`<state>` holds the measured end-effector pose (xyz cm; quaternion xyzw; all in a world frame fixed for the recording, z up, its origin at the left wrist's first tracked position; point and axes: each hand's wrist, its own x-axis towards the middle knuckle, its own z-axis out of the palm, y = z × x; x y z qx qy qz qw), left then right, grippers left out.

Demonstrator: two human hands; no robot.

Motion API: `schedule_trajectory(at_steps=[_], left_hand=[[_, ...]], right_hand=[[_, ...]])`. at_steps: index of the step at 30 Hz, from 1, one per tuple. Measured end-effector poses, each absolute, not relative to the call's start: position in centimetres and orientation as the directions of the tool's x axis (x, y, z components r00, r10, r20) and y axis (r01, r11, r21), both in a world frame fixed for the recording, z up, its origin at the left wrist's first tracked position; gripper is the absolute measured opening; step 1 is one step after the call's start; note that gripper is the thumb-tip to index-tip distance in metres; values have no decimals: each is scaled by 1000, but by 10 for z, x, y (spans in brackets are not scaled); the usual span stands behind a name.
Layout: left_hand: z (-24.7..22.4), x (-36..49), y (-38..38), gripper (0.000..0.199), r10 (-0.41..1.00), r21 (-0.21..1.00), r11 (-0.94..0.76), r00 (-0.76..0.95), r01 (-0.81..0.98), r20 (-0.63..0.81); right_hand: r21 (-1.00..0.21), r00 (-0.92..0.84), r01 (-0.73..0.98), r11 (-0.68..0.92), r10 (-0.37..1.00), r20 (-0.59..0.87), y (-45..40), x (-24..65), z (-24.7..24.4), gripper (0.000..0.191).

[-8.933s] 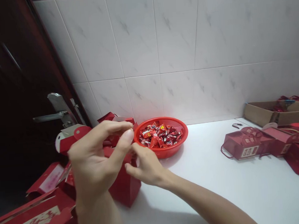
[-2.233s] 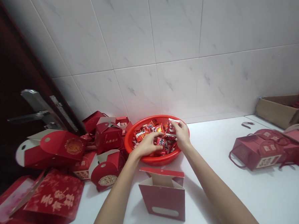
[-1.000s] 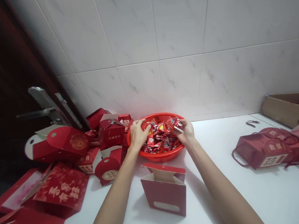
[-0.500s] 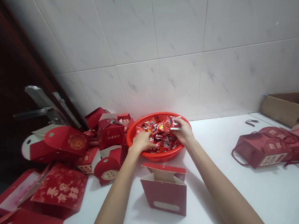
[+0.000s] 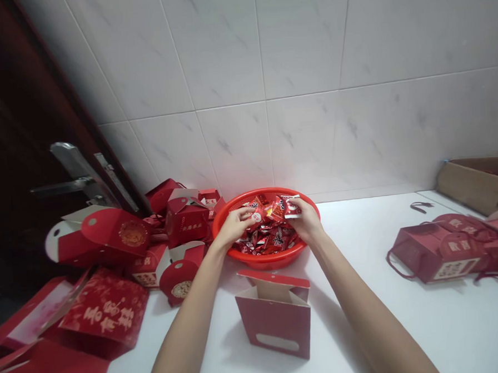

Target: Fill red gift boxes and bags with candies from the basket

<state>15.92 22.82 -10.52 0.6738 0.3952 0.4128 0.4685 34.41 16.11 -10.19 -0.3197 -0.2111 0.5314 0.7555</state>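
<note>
In the head view a red plastic basket (image 5: 273, 258) full of red-wrapped candies (image 5: 276, 236) stands against the tiled wall. Over its left side my left hand (image 5: 235, 226) is closed, its fingers pinching a red candy packet (image 5: 256, 216). At the right side my right hand (image 5: 304, 217) is closed on a red and white candy packet (image 5: 292, 206). Between my forearms, in front of the basket, an upright dark red gift box (image 5: 276, 321) has its top flaps open. Its inside is mostly out of sight.
Several red gift boxes (image 5: 105, 311) crowd the left of the white table (image 5: 359, 225). More boxes with cord handles (image 5: 438, 251) lie at the right, beside a dark cord (image 5: 421, 206). A cardboard carton (image 5: 474, 183) stands at the back right; a door handle (image 5: 65, 186) is at the left.
My left hand has lifted slightly from among the candies and now pinches a packet. My right hand stays almost in place with its packet. The view has shifted slightly.
</note>
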Motion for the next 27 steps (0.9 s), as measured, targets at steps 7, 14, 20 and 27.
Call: schedule_trajectory(at_steps=[7,14,20,27], left_hand=[[-100,158,226,58,932,978,-203,297,-44,207],[-97,156,229,36,981,972,-193,-54,-131,187],[-97,157,228,22,953,943,-302,27,140,301],[-106,159,221,14,841,794,-374,537,479,72]], right_hand=[[-761,252,-616,202,966,52,161,342,-104,18],[-705,354,-663,251,935,1,159,341,-101,11],[-702,386,-665,256,922,-30,158,341,-99,9],[-598,627,-668,443,768,-130,162,344,-100,7]])
